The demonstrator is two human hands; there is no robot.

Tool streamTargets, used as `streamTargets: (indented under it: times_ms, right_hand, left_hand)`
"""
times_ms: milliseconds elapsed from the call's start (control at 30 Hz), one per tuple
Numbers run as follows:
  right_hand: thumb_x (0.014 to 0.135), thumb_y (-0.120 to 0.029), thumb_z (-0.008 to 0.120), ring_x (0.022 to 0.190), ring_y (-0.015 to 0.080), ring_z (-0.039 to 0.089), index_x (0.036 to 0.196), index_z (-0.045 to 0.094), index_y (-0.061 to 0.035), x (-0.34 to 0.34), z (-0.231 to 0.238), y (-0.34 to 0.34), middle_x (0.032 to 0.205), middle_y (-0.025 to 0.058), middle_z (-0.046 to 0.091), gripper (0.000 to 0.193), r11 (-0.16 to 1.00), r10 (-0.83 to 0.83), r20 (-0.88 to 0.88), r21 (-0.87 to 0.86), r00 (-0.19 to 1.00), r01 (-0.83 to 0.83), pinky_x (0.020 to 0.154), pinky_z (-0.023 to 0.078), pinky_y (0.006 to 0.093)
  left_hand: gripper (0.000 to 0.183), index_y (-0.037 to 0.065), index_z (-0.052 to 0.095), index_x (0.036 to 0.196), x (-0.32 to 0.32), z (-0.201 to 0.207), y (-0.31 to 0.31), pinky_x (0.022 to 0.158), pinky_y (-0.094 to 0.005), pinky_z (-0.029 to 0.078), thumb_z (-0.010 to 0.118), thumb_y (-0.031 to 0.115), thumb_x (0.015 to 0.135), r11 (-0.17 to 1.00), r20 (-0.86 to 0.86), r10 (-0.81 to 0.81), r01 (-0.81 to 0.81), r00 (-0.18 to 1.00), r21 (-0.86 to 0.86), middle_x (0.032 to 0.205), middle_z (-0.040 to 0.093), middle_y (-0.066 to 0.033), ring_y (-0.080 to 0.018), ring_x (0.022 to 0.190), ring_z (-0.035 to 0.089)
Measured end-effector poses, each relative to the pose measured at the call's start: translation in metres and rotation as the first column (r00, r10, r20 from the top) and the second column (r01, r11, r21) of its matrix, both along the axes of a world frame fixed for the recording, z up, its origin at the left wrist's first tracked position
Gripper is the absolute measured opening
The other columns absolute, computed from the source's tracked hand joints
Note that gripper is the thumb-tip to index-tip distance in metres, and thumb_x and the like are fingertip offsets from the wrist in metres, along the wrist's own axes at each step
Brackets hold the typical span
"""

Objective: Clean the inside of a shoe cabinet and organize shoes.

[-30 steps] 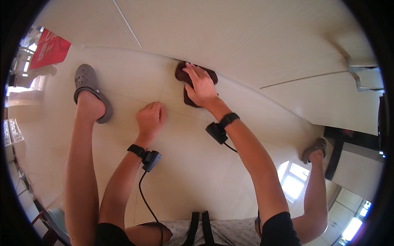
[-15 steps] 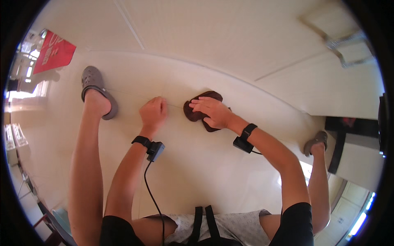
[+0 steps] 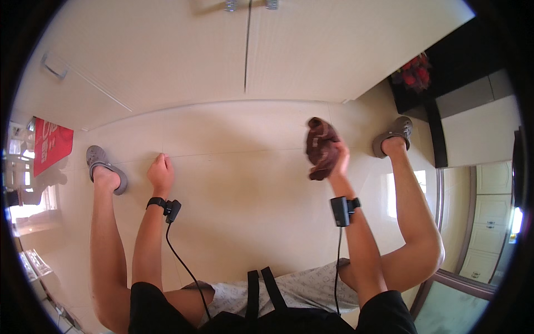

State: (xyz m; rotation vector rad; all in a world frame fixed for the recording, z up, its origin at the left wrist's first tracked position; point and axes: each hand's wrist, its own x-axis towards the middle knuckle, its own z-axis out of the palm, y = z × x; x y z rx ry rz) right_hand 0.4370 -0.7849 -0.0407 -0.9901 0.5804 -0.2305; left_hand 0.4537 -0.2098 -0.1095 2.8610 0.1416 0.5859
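1. Okay, so the crumpled dark brown fabric cloth (image 3: 321,149) is right of centre, bunched up in the right hand. It's kinda blurry, so I can't tell if it touches the floor.
2. That right hand (image 3: 341,160) grips the cloth from its right side, fingers mostly hidden.
3. The left hand (image 3: 161,175) is well over to the left, balled into a fist. Can't tell if its knuckles touch the floor.
4. Each wrist has a strapped-on black plastic box, one left (image 3: 173,211), one right (image 3: 340,212), both with cables trailing nearer.
5. Below everything is a shiny cream tiled floor (image 3: 239,189).
6. Pale wood-grain cabinet doors (image 3: 178,55) span the far side.
7. Grey slip-on clogs: one (image 3: 96,156) just left of the fist, one (image 3: 401,128) right of the cloth.
8. Far left, a bright red printed bag-like thing (image 3: 53,146).
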Motion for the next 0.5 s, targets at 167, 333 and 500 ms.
streamTargets:
  times_ms: [167, 333, 500]
  right_hand:
    - [0.088, -0.017, 0.055, 0.110, 0.0342, 0.060, 0.126, 0.062, 0.0037, -0.035, -0.047, -0.076, 0.119, 0.0197, 0.067, 0.045, 0.550, -0.369, -0.035, -0.814, 0.929, 0.187, 0.103, 0.043, 0.0402]
    - [0.089, -0.019, 0.057, 0.132, 0.0420, 0.049, 0.138, 0.052, 0.0066, -0.051, -0.078, -0.057, 0.140, 0.0274, 0.056, 0.056, -0.034, -0.241, -0.089, -0.994, 0.967, -0.099, 0.119, 0.026, 0.0510]
    - [0.088, -0.015, 0.063, 0.138, 0.0403, 0.044, 0.141, 0.044, 0.0070, -0.013, -0.073, 0.069, 0.146, 0.0248, 0.050, 0.061, -0.063, -0.074, -0.188, -0.979, 0.979, -0.193, 0.118, 0.024, 0.0569]
  left_hand:
    - [0.022, 0.009, 0.062, 0.085, 0.003, -0.006, -0.003, 0.058, -0.0474, 0.051, 0.055, 0.025, 0.098, 0.999, -0.024, -0.010, 0.011, 1.000, 0.036, 0.082, 0.071, -0.0119, -0.0355, 0.070, 0.067]
    - [0.022, 0.011, 0.061, 0.081, 0.007, -0.005, -0.007, 0.054, -0.0456, 0.049, 0.057, 0.026, 0.096, 0.998, 0.008, 0.014, -0.014, 1.000, 0.064, 0.078, 0.070, -0.0097, -0.0335, 0.065, 0.066]
    - [0.022, 0.011, 0.060, 0.077, -0.003, 0.000, 0.001, 0.052, -0.0445, 0.047, 0.059, 0.025, 0.094, 0.998, 0.022, 0.068, -0.068, 0.997, 0.017, 0.072, 0.067, -0.0077, -0.0324, 0.062, 0.064]
